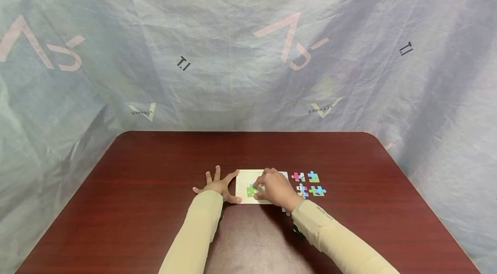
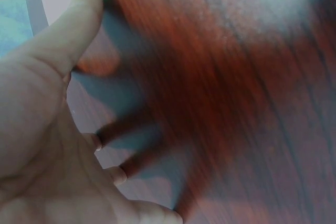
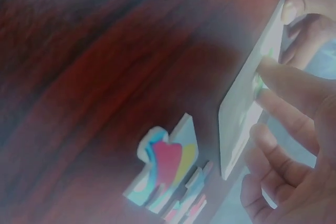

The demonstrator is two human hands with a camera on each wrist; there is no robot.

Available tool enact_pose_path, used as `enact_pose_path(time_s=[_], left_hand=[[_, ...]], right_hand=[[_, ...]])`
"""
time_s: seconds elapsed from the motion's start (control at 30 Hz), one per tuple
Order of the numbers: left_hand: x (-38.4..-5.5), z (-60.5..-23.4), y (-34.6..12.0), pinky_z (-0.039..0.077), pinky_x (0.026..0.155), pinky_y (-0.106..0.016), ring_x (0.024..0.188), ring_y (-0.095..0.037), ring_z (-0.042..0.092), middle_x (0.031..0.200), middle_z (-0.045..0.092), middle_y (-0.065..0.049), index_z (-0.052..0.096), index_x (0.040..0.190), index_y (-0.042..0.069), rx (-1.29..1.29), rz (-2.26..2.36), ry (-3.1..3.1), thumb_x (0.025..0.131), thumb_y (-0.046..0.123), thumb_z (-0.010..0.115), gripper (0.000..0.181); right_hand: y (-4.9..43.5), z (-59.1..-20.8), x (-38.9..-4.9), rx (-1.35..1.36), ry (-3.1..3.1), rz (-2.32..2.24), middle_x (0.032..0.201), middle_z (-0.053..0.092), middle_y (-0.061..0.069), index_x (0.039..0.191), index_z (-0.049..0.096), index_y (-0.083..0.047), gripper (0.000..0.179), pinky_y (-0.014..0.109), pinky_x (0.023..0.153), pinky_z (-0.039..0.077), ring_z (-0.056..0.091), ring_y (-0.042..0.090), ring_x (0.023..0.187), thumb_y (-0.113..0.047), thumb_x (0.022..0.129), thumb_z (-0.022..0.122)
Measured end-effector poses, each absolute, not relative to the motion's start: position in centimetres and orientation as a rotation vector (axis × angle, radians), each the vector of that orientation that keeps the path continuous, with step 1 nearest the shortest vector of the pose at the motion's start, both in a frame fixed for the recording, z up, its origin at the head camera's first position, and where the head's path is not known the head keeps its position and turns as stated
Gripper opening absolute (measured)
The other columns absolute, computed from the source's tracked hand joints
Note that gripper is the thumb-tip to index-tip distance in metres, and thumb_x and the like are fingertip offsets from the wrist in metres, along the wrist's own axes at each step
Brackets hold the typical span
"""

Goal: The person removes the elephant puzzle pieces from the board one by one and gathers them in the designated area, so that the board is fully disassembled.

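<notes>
A flat white puzzle board lies at the middle of the table. My left hand is at its left side with fingers spread, the thumb and forefinger touching the two left corners. On the board sits a green puzzle piece with a blue knob. My right hand reaches over the board and pinches this piece between thumb and forefinger; part of the piece is hidden. In the right wrist view the right fingers bend down to the board.
Several loose puzzle pieces lie right of the board, among them a red and white piece, a blue and green piece and another blue and green one. A colourful piece lies near the right wrist. Behind the dark red table hangs a grey cloth.
</notes>
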State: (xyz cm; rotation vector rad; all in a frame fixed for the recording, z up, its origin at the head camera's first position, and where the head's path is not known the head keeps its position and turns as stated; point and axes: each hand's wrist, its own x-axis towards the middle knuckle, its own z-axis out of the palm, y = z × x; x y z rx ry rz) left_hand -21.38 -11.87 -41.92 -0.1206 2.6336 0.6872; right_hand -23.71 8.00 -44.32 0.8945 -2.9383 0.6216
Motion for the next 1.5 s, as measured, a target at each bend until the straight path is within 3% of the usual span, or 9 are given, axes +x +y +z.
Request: enact_pose_path(time_s=[0.73, 1.5], left_hand=[[-21.1, -42.2, -11.8, 0.005, 0.105, -0.084, 0.154, -0.045, -0.004, 0.170, 0.001, -0.017, 0.034, 0.160, 0.033, -0.113, 0.715, 2.620, 0.085, 0.035, 0.084, 0.090], [-21.7, -42.2, -11.9, 0.006, 0.104, -0.085, 0.153, -0.046, -0.005, 0.170, 0.000, -0.017, 0.032, 0.160, 0.034, -0.120, 0.702, 2.624, 0.084, 0.036, 0.085, 0.093]], right_hand=[[7.9, -43.9, -23.5, 0.996, -2.911, 0.553, 0.086, 0.066, 0.004, 0.091, 0.083, -0.009, 0.023, 0.038, 0.070, 0.049, 0.058, 0.023, 0.084, -0.017, 0.072, 0.093], [8.5, -44.1, -24.1, 0.853, -2.970, 0.694, 0.095, 0.065, 0.003, 0.094, 0.082, -0.013, 0.022, 0.040, 0.077, 0.049, 0.055, 0.021, 0.090, -0.021, 0.076, 0.092]])
